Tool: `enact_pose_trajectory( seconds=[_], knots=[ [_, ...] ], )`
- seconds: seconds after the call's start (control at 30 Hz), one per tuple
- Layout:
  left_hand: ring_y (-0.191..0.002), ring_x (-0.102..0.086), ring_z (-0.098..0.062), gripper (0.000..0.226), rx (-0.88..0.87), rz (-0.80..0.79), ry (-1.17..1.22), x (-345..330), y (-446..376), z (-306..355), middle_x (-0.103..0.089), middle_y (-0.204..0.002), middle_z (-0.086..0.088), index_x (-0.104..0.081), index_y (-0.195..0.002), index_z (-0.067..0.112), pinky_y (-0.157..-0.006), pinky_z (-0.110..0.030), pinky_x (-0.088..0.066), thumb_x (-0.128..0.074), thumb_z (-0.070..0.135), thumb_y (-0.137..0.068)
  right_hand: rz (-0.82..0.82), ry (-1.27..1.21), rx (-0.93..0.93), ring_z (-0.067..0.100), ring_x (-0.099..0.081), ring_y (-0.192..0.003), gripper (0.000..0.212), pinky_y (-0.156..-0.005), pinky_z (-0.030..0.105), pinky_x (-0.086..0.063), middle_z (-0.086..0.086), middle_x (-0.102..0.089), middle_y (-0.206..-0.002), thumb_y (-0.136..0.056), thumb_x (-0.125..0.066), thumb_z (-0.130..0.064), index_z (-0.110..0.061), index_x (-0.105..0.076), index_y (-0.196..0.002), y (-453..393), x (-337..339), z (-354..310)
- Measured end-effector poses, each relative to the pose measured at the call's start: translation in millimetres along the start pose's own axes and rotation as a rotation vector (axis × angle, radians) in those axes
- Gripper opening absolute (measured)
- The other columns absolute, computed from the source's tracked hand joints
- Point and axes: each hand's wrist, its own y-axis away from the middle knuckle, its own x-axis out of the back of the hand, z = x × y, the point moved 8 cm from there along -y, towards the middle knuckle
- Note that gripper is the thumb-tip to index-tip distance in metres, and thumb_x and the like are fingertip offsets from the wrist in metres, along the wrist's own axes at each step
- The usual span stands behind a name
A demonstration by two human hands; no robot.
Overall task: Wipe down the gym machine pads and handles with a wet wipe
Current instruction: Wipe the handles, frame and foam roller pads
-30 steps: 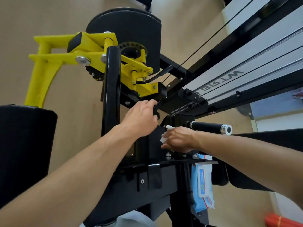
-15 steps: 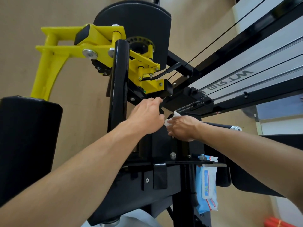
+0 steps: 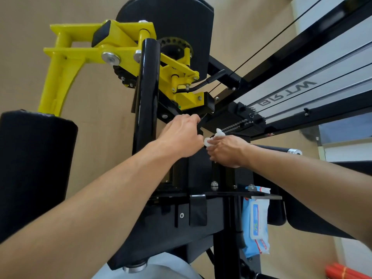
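I see the gym machine's black frame (image 3: 147,101) filling the centre of the view, its glossy upright tube rising between my two forearms. At top stands a large round black pad (image 3: 171,19), and at far left a black roller pad (image 3: 36,168) carried on the yellow lever arm (image 3: 60,63). To the right run the grey guide rails (image 3: 302,77) with thin black cables stretched along them. Below the rails a black handle (image 3: 273,149) with a silver end cap lies across, partly hidden behind my right wrist. A blue packet of wipes (image 3: 255,220) hangs just below the flat black bracket plate (image 3: 261,196), beside the lower post.

Left hand (image 3: 181,135): fingers curled around a small black lever on the frame, under the yellow bracket; the lever itself is mostly covered by the hand.

Right hand (image 3: 227,151): fingers bunched and pinching the white wet wipe (image 3: 215,137), which is crumpled and pressed against the black frame part just beside the left hand. The two hands nearly touch; I cannot tell whether they make contact.

An orange object (image 3: 346,271) shows at the lower right corner, on the floor.
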Motion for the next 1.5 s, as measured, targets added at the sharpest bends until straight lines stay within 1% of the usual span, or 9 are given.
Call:
enact_pose_trajectory(
  seconds=[0.17,0.37,0.47,0.6,0.77,0.93,1.07,1.3,1.5],
  knots=[
    [-0.136,-0.044,-0.021,0.056,0.006,0.017,0.006,4,1,-1,-0.051,-0.144,-0.002,-0.041,-0.15,0.022,-0.107,-0.038,-0.041,-0.059,0.03,-0.098,-0.165,-0.037,0.312,0.022,-0.024,-0.155,0.044,-0.125,0.048,-0.024,-0.003,-0.041,-0.16,-0.105,-0.052,-0.021,-0.019,-0.049,-0.149,22,-15,-63],
    [-0.135,-0.044,-0.021,0.055,0.007,0.014,-0.006,4,1,-1,-0.051,-0.145,-0.003,-0.041,-0.149,0.022,-0.106,-0.038,-0.041,-0.059,0.031,-0.098,0.001,0.095,0.108,0.025,-0.023,-0.155,0.037,-0.126,0.046,-0.021,-0.007,-0.042,-0.157,-0.106,-0.05,-0.031,-0.027,-0.055,-0.142,0,-5,-13],
    [-0.136,-0.044,-0.022,0.056,0.008,0.016,-0.008,3,2,0,-0.05,-0.145,-0.003,-0.041,-0.15,0.022,-0.106,-0.038,-0.042,-0.06,0.031,-0.098,-0.042,0.015,0.183,0.027,-0.034,-0.151,0.036,-0.12,0.05,-0.034,-0.001,-0.047,-0.154,-0.105,-0.051,-0.031,-0.023,-0.057,-0.14,4,-15,-43],
    [-0.137,-0.044,-0.021,0.056,0.02,0.016,0.009,2,2,-2,-0.05,-0.147,-0.002,-0.041,-0.15,0.023,-0.106,-0.038,-0.042,-0.06,0.033,-0.097,-0.055,-0.052,0.267,0.02,-0.022,-0.155,0.045,-0.125,0.046,-0.024,-0.004,-0.037,-0.162,-0.107,-0.047,-0.03,-0.023,-0.045,-0.152,19,-14,-52],
    [-0.132,-0.049,-0.02,0.057,0.034,0.009,-0.01,0,0,-3,-0.05,-0.146,-0.001,-0.042,-0.149,0.024,-0.103,-0.038,-0.044,-0.061,0.034,-0.097,0.057,0.05,0.003,0.025,-0.025,-0.154,0.036,-0.125,0.044,-0.021,-0.005,-0.044,-0.156,-0.107,-0.045,-0.03,-0.021,-0.056,-0.14,2,3,-3],
    [-0.128,-0.052,-0.021,0.057,0.036,0.001,-0.013,0,0,-4,-0.051,-0.145,-0.002,-0.043,-0.149,0.023,-0.101,-0.038,-0.045,-0.061,0.034,-0.097,-0.093,-0.099,0.223,0.021,-0.032,-0.151,0.04,-0.123,0.043,-0.027,-0.001,-0.045,-0.157,-0.108,-0.043,-0.03,-0.022,-0.054,-0.146,18,-9,-59],
    [-0.13,-0.051,-0.025,0.058,0.049,0.002,-0.019,2,0,-5,-0.051,-0.145,-0.004,-0.042,-0.149,0.022,-0.104,-0.041,-0.045,-0.061,0.034,-0.095,0.11,0.077,0.081,0.023,-0.046,-0.14,0.029,-0.118,0.048,-0.032,-0.004,-0.056,-0.142,-0.106,-0.047,-0.029,-0.026,-0.063,-0.13,3,-1,-23],
    [-0.129,-0.051,-0.027,0.057,0.06,-0.01,-0.052,-1,1,-6,-0.053,-0.142,-0.006,-0.043,-0.148,0.021,-0.106,-0.044,-0.045,-0.061,0.032,-0.096,-0.066,-0.056,0.226,0.022,-0.035,-0.15,0.038,-0.121,0.044,-0.031,0.0,-0.042,-0.159,-0.109,-0.04,-0.029,-0.023,-0.055,-0.143,8,-16,-60],
    [-0.132,-0.05,-0.027,0.054,0.053,-0.02,-0.077,-3,0,-6,-0.051,-0.145,-0.007,-0.045,-0.147,0.024,-0.107,-0.042,-0.042,-0.059,0.034,-0.097,0.12,-0.043,-0.061,0.022,-0.038,-0.147,0.03,-0.118,0.04,-0.033,-0.004,-0.054,-0.145,-0.106,-0.047,-0.034,-0.024,-0.061,-0.131,0,5,4]
  ],
)
